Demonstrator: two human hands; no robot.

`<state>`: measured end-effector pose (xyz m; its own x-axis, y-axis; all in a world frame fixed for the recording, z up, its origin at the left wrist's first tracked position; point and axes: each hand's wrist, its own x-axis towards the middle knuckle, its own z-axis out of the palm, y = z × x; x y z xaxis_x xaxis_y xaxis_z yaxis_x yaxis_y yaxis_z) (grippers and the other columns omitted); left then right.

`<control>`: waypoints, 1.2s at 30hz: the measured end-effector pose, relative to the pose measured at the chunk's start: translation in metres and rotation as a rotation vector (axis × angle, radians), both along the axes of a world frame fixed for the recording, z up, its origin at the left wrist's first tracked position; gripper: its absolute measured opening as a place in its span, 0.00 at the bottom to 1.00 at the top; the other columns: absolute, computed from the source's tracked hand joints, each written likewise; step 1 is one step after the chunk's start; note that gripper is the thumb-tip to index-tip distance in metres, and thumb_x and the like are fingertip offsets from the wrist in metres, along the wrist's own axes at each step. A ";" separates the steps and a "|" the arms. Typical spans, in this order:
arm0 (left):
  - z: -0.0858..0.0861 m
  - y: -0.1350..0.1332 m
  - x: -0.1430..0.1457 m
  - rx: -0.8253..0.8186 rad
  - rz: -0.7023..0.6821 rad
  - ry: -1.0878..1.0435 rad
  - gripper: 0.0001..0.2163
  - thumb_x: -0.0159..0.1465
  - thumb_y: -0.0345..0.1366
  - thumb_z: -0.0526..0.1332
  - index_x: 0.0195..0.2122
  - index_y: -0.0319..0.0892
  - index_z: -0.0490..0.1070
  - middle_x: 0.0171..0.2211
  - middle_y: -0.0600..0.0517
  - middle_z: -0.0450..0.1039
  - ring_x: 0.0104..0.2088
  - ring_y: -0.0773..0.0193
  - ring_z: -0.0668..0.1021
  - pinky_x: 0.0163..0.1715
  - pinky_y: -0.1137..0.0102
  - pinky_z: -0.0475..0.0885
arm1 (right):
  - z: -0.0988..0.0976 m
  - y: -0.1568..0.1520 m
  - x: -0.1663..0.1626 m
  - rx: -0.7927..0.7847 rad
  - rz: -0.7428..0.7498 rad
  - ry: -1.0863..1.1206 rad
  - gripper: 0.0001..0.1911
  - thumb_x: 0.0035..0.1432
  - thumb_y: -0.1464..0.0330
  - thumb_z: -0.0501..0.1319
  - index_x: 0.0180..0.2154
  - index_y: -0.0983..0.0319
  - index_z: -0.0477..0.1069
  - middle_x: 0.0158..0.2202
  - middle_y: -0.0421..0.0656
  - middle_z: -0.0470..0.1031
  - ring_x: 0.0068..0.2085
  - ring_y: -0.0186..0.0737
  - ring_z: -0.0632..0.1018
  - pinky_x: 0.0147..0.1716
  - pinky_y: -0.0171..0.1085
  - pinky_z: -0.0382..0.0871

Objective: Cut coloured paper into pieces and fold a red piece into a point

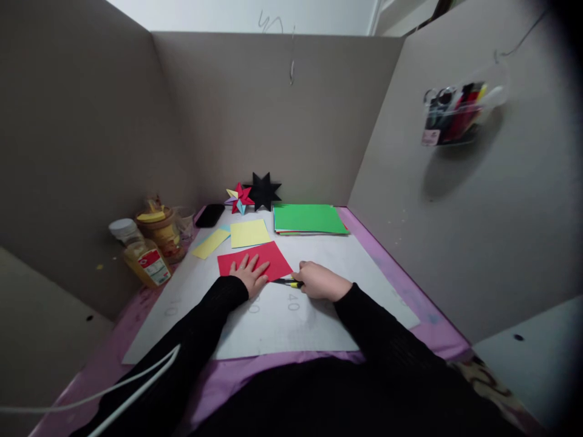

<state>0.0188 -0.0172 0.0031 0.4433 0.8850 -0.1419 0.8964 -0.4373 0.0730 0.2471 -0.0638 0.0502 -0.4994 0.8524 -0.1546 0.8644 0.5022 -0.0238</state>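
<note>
A red sheet of paper [268,256] lies on the white mat [291,331]. My left hand [248,276] rests on its lower part, palm down, with the fingers spread. At the sheet's lower right corner, my right hand [321,280] is closed around a slim black-and-yellow tool [295,284]. The tool's thin dark end points left along the sheet's lower edge, towards my left hand. Whether it is a craft knife or scissors I cannot tell. Just beyond the red sheet are a yellow square [249,233] and a yellow strip [211,244], with light blue paper showing beneath.
Green-topped paper stack [310,218] lies at the back, beside a black paper star [263,192] and a multicoloured star [240,198]. A phone [210,215], a glue bottle [148,261] and a pot [161,232] stand left. A clear pen holder [455,118] hangs on the right panel.
</note>
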 end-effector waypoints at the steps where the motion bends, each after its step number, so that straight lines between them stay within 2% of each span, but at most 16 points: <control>1: 0.002 0.002 -0.001 -0.007 -0.003 0.001 0.25 0.64 0.52 0.39 0.62 0.58 0.46 0.66 0.49 0.39 0.63 0.44 0.44 0.54 0.41 0.45 | 0.000 0.000 0.000 -0.004 -0.003 0.000 0.13 0.50 0.72 0.55 0.39 0.63 0.73 0.37 0.50 0.70 0.35 0.41 0.72 0.32 0.34 0.59; 4: 0.008 0.016 -0.010 -0.071 -0.060 0.024 0.24 0.65 0.48 0.41 0.62 0.53 0.48 0.65 0.45 0.41 0.63 0.43 0.48 0.54 0.44 0.51 | 0.000 -0.001 0.000 -0.011 -0.017 -0.005 0.14 0.50 0.72 0.55 0.39 0.64 0.73 0.37 0.51 0.70 0.35 0.42 0.72 0.32 0.34 0.59; 6: 0.010 0.028 -0.020 -0.113 -0.187 0.043 0.24 0.65 0.44 0.46 0.62 0.47 0.52 0.64 0.42 0.44 0.63 0.46 0.50 0.57 0.53 0.51 | -0.001 -0.001 0.000 -0.012 -0.016 -0.008 0.15 0.49 0.73 0.55 0.39 0.64 0.73 0.37 0.51 0.70 0.36 0.42 0.72 0.32 0.35 0.59; 7: 0.009 0.033 -0.027 -0.120 -0.244 0.044 0.24 0.65 0.43 0.48 0.62 0.47 0.53 0.64 0.44 0.45 0.63 0.49 0.51 0.58 0.57 0.51 | -0.001 -0.001 0.001 -0.012 -0.012 -0.009 0.15 0.49 0.73 0.55 0.40 0.64 0.73 0.37 0.51 0.70 0.35 0.42 0.72 0.32 0.35 0.59; 9: 0.004 0.038 -0.038 -0.071 -0.312 0.022 0.23 0.65 0.44 0.47 0.61 0.50 0.53 0.64 0.48 0.45 0.63 0.52 0.51 0.59 0.58 0.50 | -0.001 0.000 0.001 -0.008 -0.004 -0.008 0.16 0.49 0.73 0.55 0.40 0.64 0.73 0.36 0.50 0.70 0.35 0.42 0.72 0.32 0.35 0.59; 12: -0.005 0.036 -0.047 0.051 -0.293 -0.045 0.22 0.66 0.46 0.42 0.61 0.56 0.50 0.64 0.54 0.44 0.63 0.52 0.50 0.58 0.52 0.49 | -0.002 0.000 0.000 0.007 -0.001 -0.013 0.16 0.50 0.73 0.54 0.41 0.63 0.72 0.36 0.50 0.70 0.35 0.43 0.72 0.31 0.35 0.59; 15: -0.010 0.031 -0.047 0.069 -0.269 -0.056 0.22 0.66 0.46 0.41 0.62 0.56 0.48 0.64 0.56 0.45 0.63 0.52 0.50 0.57 0.49 0.48 | -0.001 -0.001 -0.003 0.012 0.006 -0.021 0.16 0.50 0.73 0.54 0.41 0.63 0.72 0.36 0.50 0.70 0.35 0.43 0.72 0.31 0.35 0.59; 22: -0.007 0.032 -0.043 0.019 -0.221 -0.021 0.25 0.65 0.46 0.40 0.64 0.48 0.44 0.65 0.54 0.42 0.64 0.53 0.47 0.58 0.49 0.45 | 0.002 -0.010 -0.015 0.049 0.024 -0.020 0.15 0.51 0.73 0.54 0.41 0.63 0.72 0.37 0.51 0.70 0.36 0.43 0.72 0.31 0.35 0.60; 27: -0.004 0.032 -0.042 -0.027 -0.211 0.009 0.25 0.65 0.45 0.39 0.64 0.50 0.42 0.65 0.56 0.39 0.64 0.54 0.44 0.58 0.50 0.44 | 0.003 -0.013 -0.028 0.062 0.049 -0.015 0.13 0.52 0.72 0.55 0.40 0.64 0.72 0.37 0.52 0.70 0.38 0.45 0.72 0.32 0.36 0.62; 32: 0.003 0.039 -0.038 -0.173 -0.170 0.016 0.24 0.66 0.45 0.35 0.64 0.52 0.41 0.65 0.56 0.37 0.64 0.56 0.43 0.59 0.51 0.41 | 0.002 -0.015 -0.041 0.082 0.083 0.000 0.13 0.51 0.72 0.55 0.39 0.65 0.72 0.36 0.52 0.70 0.37 0.45 0.72 0.32 0.37 0.63; 36: 0.004 0.045 -0.036 -0.220 -0.165 0.053 0.24 0.66 0.46 0.35 0.64 0.52 0.42 0.66 0.55 0.37 0.64 0.56 0.43 0.59 0.50 0.41 | 0.001 -0.016 -0.054 0.096 0.122 0.025 0.12 0.52 0.72 0.54 0.38 0.65 0.72 0.36 0.52 0.70 0.36 0.45 0.72 0.32 0.37 0.63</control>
<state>-0.0171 0.0282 0.0067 0.5657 0.7468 -0.3496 0.8195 -0.5564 0.1374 0.1935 -0.0802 0.0516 -0.6030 0.7954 -0.0615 0.7965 0.6046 0.0088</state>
